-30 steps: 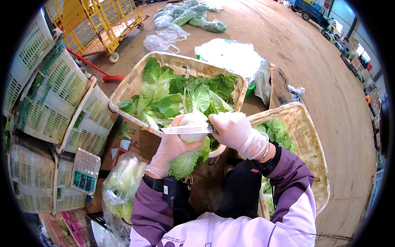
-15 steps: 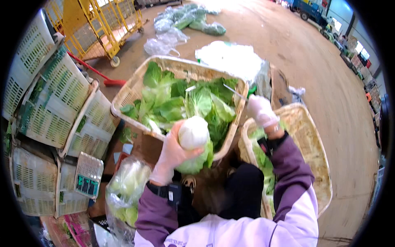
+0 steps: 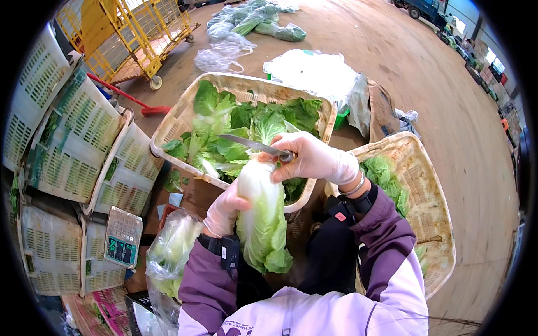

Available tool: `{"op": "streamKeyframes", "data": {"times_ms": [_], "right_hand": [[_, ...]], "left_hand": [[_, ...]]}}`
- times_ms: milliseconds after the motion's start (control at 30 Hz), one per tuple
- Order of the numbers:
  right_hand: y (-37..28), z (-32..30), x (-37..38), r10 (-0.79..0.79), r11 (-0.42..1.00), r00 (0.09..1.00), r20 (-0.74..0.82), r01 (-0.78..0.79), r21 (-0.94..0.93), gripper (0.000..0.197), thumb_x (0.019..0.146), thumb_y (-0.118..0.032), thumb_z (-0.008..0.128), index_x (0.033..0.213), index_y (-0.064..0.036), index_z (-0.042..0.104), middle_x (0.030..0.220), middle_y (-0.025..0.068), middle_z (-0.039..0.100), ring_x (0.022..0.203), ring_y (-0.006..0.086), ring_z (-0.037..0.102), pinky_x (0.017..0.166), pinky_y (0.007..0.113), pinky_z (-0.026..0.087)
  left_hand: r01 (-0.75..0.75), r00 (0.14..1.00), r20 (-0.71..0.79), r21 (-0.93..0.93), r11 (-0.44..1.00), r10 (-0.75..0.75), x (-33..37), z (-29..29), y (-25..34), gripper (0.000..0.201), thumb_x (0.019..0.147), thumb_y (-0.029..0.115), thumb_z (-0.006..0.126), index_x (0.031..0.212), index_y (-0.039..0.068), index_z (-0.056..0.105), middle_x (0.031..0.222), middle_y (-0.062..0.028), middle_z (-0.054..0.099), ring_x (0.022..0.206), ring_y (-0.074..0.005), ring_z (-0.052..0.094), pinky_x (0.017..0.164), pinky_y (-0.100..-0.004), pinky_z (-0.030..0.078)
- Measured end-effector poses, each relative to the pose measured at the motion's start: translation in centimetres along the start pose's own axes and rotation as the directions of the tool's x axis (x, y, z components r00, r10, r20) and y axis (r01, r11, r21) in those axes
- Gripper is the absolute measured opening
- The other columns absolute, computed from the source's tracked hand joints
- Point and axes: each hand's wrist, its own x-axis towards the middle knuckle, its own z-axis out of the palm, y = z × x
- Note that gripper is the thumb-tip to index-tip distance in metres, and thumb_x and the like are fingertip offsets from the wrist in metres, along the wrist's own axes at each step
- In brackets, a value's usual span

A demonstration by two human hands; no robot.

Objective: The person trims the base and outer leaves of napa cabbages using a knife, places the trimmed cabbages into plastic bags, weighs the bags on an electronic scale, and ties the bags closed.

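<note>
A napa cabbage, white at the base and pale green toward its leaf tips, hangs tilted in front of me, base up. My left hand, in a thin clear glove, grips its left side. My gloved right hand is closed round the handle of a knife, whose blade points left across the top of the cabbage base. The right fingertips touch the base. Just beyond lies a cream crate filled with loose green leaves. At my right stands a second cream crate with cabbage inside.
Stacked white crates rise on the left, with a digital scale beside them. A clear bag of cabbage sits by my left arm. Farther off are a yellow cage trolley, a red-headed tool and plastic-wrapped greens.
My right hand has come left with the knife, from beside the right crate to the cabbage base. The cabbage has turned from base facing me to lengthwise, leaves hanging down.
</note>
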Motion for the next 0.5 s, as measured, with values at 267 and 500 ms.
{"op": "streamKeyframes", "data": {"times_ms": [267, 500], "right_hand": [[0.8, 0.5, 1.2, 0.253, 0.967, 0.956, -0.151, -0.256, -0.002, 0.019, 0.078, -0.019, 0.070, 0.086, -0.0019, 0.067, 0.067, 0.0031, 0.063, 0.064, 0.0067, 0.054, 0.062, 0.026, 0.046], [12.8, 1.3, 2.2, 0.306, 0.577, 0.806, -0.506, -0.580, -0.575, 0.036, 0.081, -0.035, 0.061, 0.083, 0.0002, 0.066, 0.078, 0.0201, 0.064, 0.075, 0.0370, 0.063, 0.066, 0.040, 0.051]], "left_hand": [[0.019, 0.998, 0.062, 0.071, 0.997, -0.024, 0.7, 1.1, 0.5, 0.093, 0.054, 0.037, 0.081, 0.127, -0.002, 0.040, 0.108, -0.0057, 0.057, 0.094, -0.0128, 0.056, 0.082, -0.0278, 0.046], [-0.190, 0.980, -0.074, -0.038, 0.981, 0.187, -3.5, 1.7, 1.3, 0.080, 0.057, 0.026, 0.080, 0.126, 0.002, 0.046, 0.106, -0.0037, 0.059, 0.091, -0.0122, 0.055, 0.084, -0.0289, 0.044]]}}
